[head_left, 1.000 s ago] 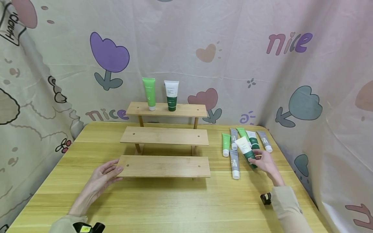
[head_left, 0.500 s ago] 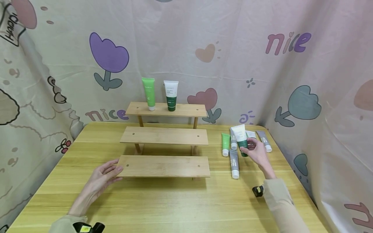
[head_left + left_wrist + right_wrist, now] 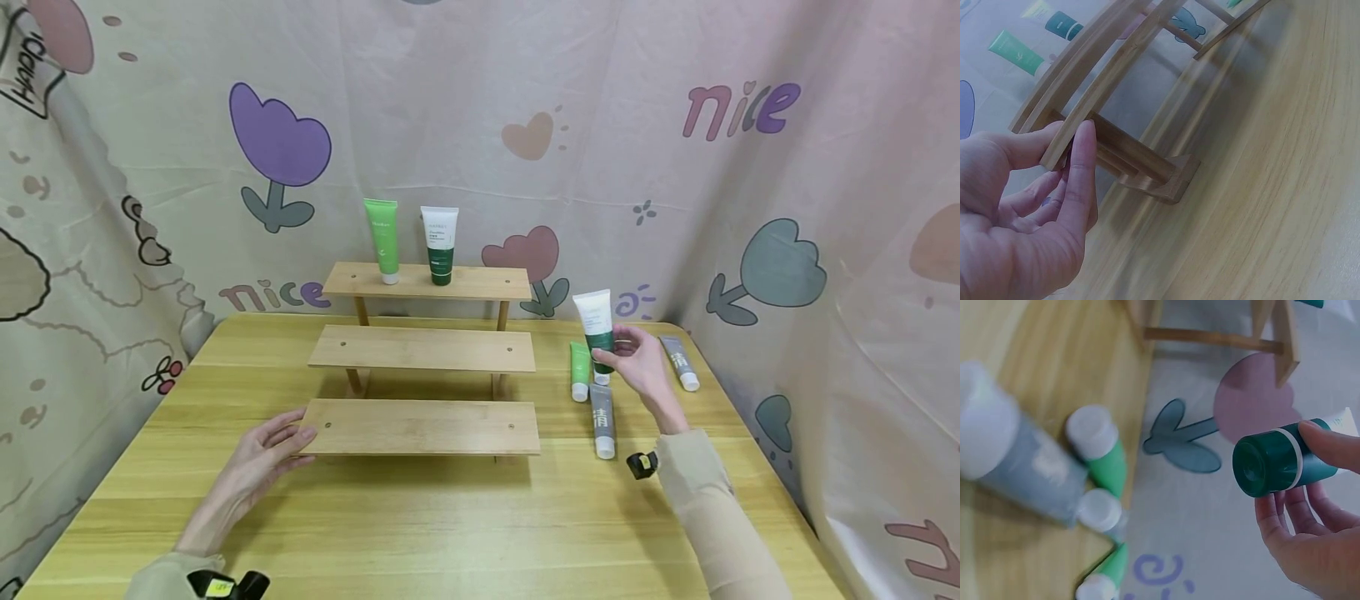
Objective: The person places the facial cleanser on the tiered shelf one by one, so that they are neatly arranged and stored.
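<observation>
My right hand (image 3: pixel 637 367) holds a white and dark-green squeeze tube (image 3: pixel 597 321) above the tubes on the table, its green cap pointing down. In the right wrist view, thumb and fingers pinch the tube (image 3: pixel 1279 456) near its cap. My left hand (image 3: pixel 258 458) grips the left end of the lowest board of a three-tier wooden display stand (image 3: pixel 423 427); the left wrist view shows that board (image 3: pixel 1100 87) between thumb and fingers. On the top tier stand a light-green tube (image 3: pixel 385 242) and another white and green tube (image 3: pixel 441 246), both upright on their caps.
Right of the stand, a green tube (image 3: pixel 580 371), a grey tube (image 3: pixel 603 421) and another grey tube (image 3: pixel 680 362) lie on the wooden table (image 3: pixel 450 525). More tubes are partly hidden behind my right hand. A printed curtain (image 3: pixel 600 167) hangs behind the table.
My right hand has lifted the white and green tube off the pile, moved it left and turned it more upright. My left hand has stayed on the stand.
</observation>
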A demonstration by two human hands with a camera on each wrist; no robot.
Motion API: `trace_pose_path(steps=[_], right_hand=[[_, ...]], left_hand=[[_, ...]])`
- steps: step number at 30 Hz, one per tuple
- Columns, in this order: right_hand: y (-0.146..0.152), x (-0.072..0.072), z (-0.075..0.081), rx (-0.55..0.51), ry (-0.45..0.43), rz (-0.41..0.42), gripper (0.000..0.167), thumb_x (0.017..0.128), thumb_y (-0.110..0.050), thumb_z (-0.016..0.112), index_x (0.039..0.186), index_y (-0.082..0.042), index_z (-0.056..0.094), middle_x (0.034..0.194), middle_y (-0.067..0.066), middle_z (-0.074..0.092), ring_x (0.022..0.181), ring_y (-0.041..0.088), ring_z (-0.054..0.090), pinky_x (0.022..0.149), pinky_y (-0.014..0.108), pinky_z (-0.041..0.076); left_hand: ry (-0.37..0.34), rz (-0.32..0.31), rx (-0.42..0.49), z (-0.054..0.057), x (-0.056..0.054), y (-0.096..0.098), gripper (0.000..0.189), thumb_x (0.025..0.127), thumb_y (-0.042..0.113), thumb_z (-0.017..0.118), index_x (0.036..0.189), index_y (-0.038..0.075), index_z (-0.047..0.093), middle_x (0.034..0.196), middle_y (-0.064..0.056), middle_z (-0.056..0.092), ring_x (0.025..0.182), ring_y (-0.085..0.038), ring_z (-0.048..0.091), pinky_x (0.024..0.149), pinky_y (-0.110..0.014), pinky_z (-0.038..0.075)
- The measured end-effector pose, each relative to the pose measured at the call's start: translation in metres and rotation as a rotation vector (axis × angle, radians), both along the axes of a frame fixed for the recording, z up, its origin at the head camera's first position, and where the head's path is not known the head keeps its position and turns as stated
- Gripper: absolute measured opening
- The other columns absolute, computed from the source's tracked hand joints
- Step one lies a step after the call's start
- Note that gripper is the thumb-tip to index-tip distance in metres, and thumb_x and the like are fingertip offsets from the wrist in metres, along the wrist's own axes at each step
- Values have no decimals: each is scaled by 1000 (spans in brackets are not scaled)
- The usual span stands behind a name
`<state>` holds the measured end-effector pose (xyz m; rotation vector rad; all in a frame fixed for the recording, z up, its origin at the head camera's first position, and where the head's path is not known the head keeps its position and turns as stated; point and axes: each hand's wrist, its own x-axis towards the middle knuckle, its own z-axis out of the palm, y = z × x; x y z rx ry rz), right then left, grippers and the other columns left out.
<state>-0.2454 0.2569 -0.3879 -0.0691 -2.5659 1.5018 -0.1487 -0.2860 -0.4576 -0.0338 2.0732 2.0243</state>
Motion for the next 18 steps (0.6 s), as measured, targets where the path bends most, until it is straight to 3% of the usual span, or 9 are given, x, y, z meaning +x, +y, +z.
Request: trace_pose_path(steps=[4,18], right_hand=[[-11,-5,12,-42,-11,14,52,86,-7,77,131,5,56,129,27,63,113,30,63,87,12,55],[-42,-27,35,-108,32,88,52,85,-7,77,132,4,57,128,25,62,108,25,62,91,23,54]], left_hand=[[-3,1,-6,0,0,0,77,104,16,58,157,-9,9,119,7,51,101,0,63,90,-21,63],[9,-4,13,0,0,0,76,104,14,58,156,-11,10,116,7,54,100,-2,63,89,-22,63]])
